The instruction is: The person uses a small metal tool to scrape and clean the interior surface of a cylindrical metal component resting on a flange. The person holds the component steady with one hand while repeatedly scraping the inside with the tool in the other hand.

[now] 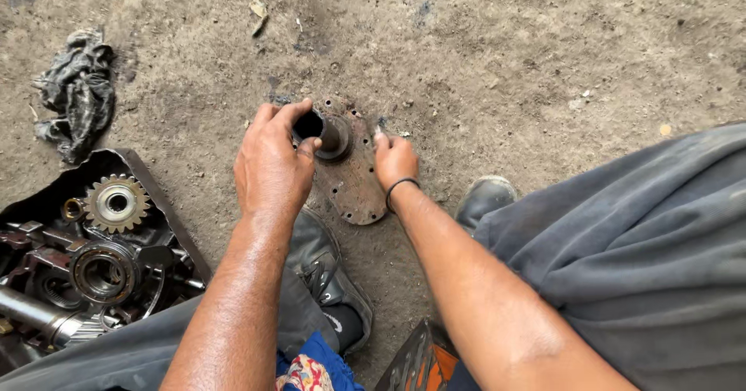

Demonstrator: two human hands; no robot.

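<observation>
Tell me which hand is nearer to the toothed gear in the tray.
Left. The left hand grips the tube on the rusty plate, just right of the gear; the right hand rests on the plate's far side.

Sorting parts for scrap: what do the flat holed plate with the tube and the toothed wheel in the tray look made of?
Plate: probably steel, rusty brown, dull. Its tube: dark metal, likely steel. Toothed wheel: pale bare metal, probably steel, with an oily sheen.

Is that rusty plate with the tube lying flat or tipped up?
Flat: the rusty plate lies on the dirt ground, its tube pointing up.
</observation>
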